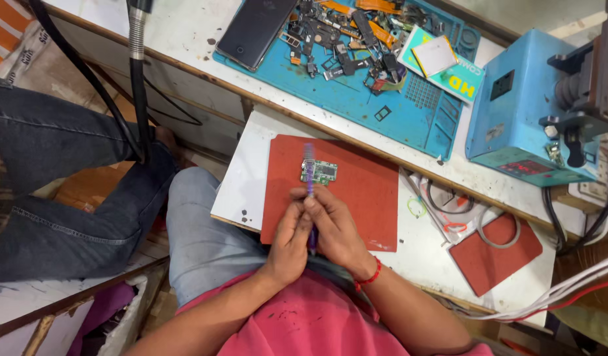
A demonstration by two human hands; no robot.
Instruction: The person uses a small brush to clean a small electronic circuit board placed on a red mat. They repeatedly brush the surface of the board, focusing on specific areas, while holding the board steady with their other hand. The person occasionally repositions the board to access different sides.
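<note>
Both hands meet over the near edge of a red mat (357, 191) on a white pull-out board (241, 178). My left hand (289, 237) and my right hand (337, 227) together grip a slim purple tool (309, 173), its brush-like tip pointing away from me. The tip rests against a small green circuit board (320, 171) lying on the mat. A red thread is tied around my right wrist.
A blue work mat (383, 105) on the bench holds several small phone parts and a dark phone (254, 29). A blue box-shaped machine (521, 125) stands at right. A second red pad (495, 254) and cables lie nearby. Another person's jeans-clad legs (54, 191) are at left.
</note>
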